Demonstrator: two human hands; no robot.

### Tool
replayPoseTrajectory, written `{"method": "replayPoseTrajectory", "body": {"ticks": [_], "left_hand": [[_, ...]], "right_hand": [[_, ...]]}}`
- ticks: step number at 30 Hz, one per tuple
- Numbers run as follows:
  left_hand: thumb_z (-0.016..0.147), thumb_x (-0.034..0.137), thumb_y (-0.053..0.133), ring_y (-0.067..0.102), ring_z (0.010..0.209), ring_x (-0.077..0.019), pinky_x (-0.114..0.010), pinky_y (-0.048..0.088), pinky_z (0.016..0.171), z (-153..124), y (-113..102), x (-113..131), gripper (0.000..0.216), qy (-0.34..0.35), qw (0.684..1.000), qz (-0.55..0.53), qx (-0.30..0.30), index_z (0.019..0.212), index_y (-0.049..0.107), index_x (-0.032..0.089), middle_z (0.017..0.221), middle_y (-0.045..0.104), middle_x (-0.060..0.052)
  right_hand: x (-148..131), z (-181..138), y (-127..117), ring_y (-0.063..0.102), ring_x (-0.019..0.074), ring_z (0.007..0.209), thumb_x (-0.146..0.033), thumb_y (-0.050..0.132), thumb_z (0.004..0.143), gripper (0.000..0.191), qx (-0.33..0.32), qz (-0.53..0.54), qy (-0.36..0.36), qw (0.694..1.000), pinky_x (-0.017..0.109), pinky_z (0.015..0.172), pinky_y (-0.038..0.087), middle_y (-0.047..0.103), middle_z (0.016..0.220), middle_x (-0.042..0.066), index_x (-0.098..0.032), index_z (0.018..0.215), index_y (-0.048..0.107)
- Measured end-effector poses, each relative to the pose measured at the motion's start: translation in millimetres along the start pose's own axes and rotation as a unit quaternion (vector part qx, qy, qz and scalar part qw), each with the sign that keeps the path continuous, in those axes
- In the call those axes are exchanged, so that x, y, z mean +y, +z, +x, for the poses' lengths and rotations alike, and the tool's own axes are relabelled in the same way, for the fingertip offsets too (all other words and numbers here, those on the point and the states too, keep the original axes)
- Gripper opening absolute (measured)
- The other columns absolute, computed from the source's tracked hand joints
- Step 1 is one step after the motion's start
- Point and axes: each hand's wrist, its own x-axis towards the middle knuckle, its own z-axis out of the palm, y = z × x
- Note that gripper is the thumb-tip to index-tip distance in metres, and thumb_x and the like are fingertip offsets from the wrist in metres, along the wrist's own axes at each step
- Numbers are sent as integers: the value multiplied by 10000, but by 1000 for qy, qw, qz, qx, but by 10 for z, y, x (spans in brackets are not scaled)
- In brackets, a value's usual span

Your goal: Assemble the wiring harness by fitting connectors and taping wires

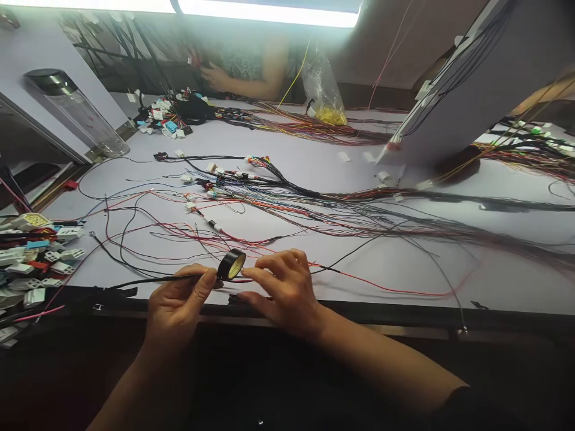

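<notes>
My left hand (177,299) is closed in a pinch on a thin black cable (153,279) that runs off to the left, near the table's front edge. Right at its fingertips stands a roll of black tape (231,264), tilted so its pale inner core faces right. My right hand (285,290) is just right of the roll, thumb and index finger apart with nothing visible between them. Its index fingertip is close to the roll; whether it touches I cannot tell. Behind the hands lies a wire harness (296,190) with white connectors at its left ends.
White connectors (33,257) are heaped at the left edge. A clear bottle (81,114) leans at the back left. Farther back lie another bundle of wires (287,124) and a plastic bag (326,90) with yellow pieces. A white panel (431,108) rises at right. Another person's arm (251,87) shows behind.
</notes>
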Motion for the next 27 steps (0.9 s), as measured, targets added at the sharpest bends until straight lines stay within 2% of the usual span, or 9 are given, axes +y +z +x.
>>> {"method": "replayPoseTrajectory", "body": {"ticks": [4,6,9,12,15,18,20,23,27], "left_hand": [[794,351,716,607,684,-162,-274,482,698,-22,95,61,136,-27,999,-13,17,769,677,223,694,654,4],[801,356,707,598,705,-167,-291,480,742,-27,145,95,151,-31,998,-39,26,749,673,219,690,641,4],[810,353,698,582,740,-167,-308,458,819,-4,194,134,174,-32,996,-69,45,711,666,214,684,622,4],[790,351,718,565,729,-159,-305,446,829,45,225,158,182,-55,992,-101,54,689,671,208,651,599,6],[769,343,737,559,699,-153,-310,448,812,82,263,186,160,-63,987,-137,57,711,688,202,630,595,8],[770,345,732,552,668,-146,-305,456,777,84,291,226,168,-68,985,-149,50,704,684,198,627,602,6],[776,360,723,566,684,-156,-305,465,766,71,285,249,196,-64,989,-124,38,676,672,199,635,605,2],[784,377,710,591,703,-171,-301,468,735,59,223,256,200,-29,999,-3,38,675,669,214,675,629,2],[818,363,670,570,671,-163,-294,434,683,87,88,234,136,109,977,179,42,760,669,240,700,626,16]], "right_hand": [[-130,-8,163,522,188,1003,-434,612,899,356,39,-95,13,995,385,908,286,645,1042,43,-250,1203,612],[-146,0,177,491,209,1074,-423,641,879,335,79,-107,28,991,388,922,285,623,1080,47,-268,1176,626],[-112,-47,140,462,207,1100,-379,688,844,225,129,-96,6,987,375,940,292,617,1031,8,-342,1065,662],[-57,-114,129,436,214,1139,-371,668,858,167,94,-127,-19,987,381,967,267,627,1083,-13,-368,1025,675],[-41,-101,170,367,237,1242,-370,613,894,270,47,-167,-9,985,397,1014,227,577,1287,-13,-344,1162,638],[-70,-9,209,295,262,1321,-410,568,915,403,28,-177,8,984,417,1047,206,473,1434,16,-282,1297,568],[-95,51,220,257,283,1353,-459,562,909,399,21,-164,26,986,434,1056,199,431,1470,22,-272,1259,599],[-132,81,216,266,275,1360,-459,592,893,212,18,-109,62,992,434,1058,194,505,1392,-26,-324,1013,702],[-219,-4,149,340,245,1320,-418,625,884,152,3,-10,93,996,418,1062,211,611,1198,-21,-305,839,718]]}}
